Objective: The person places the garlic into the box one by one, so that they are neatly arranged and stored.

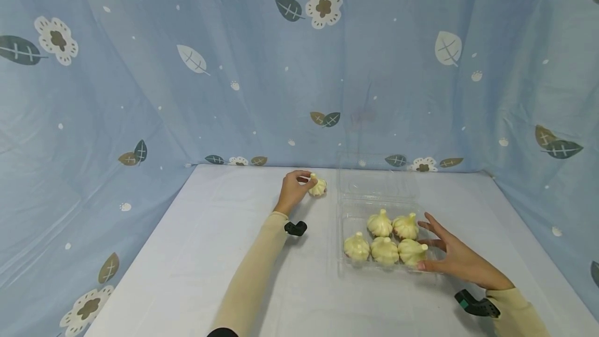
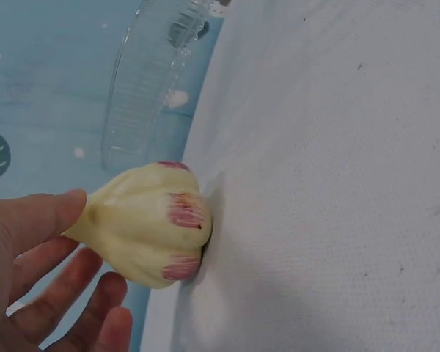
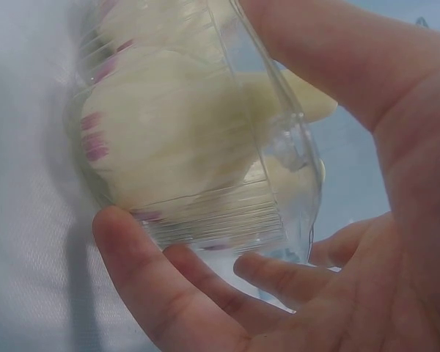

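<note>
My left hand [image 1: 295, 190] pinches a garlic bulb [image 1: 318, 186] by its stem between thumb and fingers, near the table's far edge. In the left wrist view the bulb [image 2: 150, 224] is pale yellow with purple streaks at its base, and its base is at the white table surface. To the right stands a clear plastic box [image 1: 340, 243], its lid [image 1: 374, 183] folded back. Several similar garlic bulbs [image 1: 385, 251] sit inside, stems up, in two rows. My right hand [image 1: 460, 259] holds the box's right side, thumb at the front corner and fingers along the side wall [image 3: 213, 231].
A white-covered table [image 1: 210, 254] lies under everything. Behind it and along both sides hangs a blue curtain [image 1: 262, 66] printed with leaves and flowers. The raised lid stands between the box and the curtain. Black bands [image 1: 296, 229] are on both wrists.
</note>
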Demonstrator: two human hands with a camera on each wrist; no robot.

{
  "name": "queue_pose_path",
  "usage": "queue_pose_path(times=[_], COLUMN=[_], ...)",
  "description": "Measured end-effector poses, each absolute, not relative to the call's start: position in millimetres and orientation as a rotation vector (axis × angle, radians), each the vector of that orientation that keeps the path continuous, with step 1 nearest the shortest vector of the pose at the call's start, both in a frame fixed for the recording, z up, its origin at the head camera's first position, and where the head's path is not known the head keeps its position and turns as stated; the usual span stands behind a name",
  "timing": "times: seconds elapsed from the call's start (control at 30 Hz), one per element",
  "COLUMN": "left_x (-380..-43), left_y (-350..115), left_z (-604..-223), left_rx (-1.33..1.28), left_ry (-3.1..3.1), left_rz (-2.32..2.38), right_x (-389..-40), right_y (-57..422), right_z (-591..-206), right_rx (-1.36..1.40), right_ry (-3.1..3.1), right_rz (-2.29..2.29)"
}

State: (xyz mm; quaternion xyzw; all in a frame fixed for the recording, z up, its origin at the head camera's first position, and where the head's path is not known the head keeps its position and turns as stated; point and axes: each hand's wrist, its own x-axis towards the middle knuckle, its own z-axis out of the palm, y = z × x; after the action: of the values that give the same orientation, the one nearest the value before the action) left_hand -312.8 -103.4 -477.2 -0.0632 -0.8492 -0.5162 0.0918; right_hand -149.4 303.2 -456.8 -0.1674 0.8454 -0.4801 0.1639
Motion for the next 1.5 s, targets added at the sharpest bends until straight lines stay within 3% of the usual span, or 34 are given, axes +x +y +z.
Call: queue_pose_path(times=[1.5], left_x=[-303.8], left_y=[-105.3], left_z=[-462.5], left_rx=[-0.188], left_ry=[-2.541], left_rz=[-1.433], right_x=[-148.7], right_y=[303.3], right_z=[-456.9], right_rx=[-0.503], right_ry=[2.403], right_rz=[-1.376])
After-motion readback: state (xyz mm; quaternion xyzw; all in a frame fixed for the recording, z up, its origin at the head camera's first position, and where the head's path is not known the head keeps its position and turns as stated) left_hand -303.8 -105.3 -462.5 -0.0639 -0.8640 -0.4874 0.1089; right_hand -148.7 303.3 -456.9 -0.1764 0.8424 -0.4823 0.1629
